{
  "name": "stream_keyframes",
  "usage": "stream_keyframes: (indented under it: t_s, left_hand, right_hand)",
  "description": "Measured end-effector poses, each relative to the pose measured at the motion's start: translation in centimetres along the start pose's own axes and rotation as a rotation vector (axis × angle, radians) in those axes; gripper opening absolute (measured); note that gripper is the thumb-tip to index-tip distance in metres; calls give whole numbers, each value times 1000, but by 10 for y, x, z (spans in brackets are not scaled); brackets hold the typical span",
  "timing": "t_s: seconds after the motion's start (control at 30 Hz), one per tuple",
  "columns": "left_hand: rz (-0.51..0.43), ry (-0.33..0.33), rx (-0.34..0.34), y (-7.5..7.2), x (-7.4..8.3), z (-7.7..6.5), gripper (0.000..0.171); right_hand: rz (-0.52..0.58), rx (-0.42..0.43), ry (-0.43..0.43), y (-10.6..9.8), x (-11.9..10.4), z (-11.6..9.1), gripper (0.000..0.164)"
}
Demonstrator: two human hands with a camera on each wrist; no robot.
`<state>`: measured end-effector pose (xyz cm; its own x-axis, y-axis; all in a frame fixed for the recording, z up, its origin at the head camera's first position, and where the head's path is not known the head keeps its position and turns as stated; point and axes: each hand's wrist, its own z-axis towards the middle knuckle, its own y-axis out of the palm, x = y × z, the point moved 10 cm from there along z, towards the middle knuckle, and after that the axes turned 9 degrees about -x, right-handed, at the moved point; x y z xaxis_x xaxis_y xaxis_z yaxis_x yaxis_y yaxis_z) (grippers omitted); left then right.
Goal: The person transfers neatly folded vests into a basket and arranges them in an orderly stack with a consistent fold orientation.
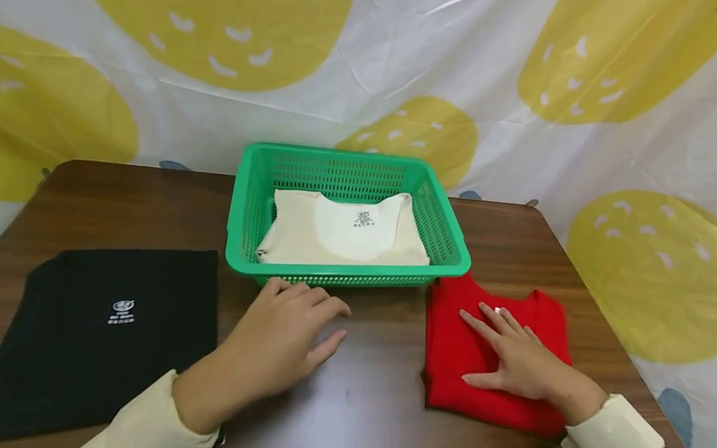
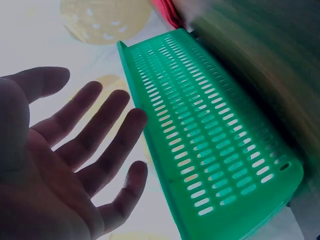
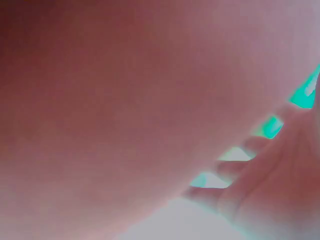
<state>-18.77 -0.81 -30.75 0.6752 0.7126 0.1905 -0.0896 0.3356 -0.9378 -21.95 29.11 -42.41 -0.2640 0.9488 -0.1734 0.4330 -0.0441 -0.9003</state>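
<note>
In the head view a green plastic basket (image 1: pixel 349 272) stands at the back middle of the table, with a folded cream shirt (image 1: pixel 291 236) lying in it. My left hand (image 1: pixel 281 333) is near the basket's front rim, its fingers loosely bent and nothing in them. The left wrist view shows this hand (image 2: pixel 85 150) palm on, beside the slotted basket wall (image 2: pixel 210 135). My right hand (image 1: pixel 517 355) rests with spread fingers on a folded red shirt (image 1: pixel 459 328) at the right. That red cloth fills most of the right wrist view, next to the palm (image 3: pixel 280 190).
A folded black shirt (image 1: pixel 124 351) with a small white print lies on the left of the brown wooden table (image 1: pixel 346 405). Behind the table hangs a white curtain (image 1: pixel 395 27) with large yellow fruit shapes. The table's right edge runs close past the red shirt.
</note>
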Motion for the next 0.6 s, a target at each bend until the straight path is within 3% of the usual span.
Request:
stream_keyframes:
  t_s: [0.23, 0.43, 0.6]
  left_hand:
    - [26, -31, -108, 12, -3, 1, 18]
    - [-51, -59, -231, 24, -7, 0, 19]
    - [-69, -130, -334, 35, -15, -1, 25]
  right_hand:
    - [-139, 11, -39, 7, -46, -9, 100]
    - [-217, 2, -65, 17, -83, -12, 101]
    - [-238, -41, -119, 25, -117, -10, 103]
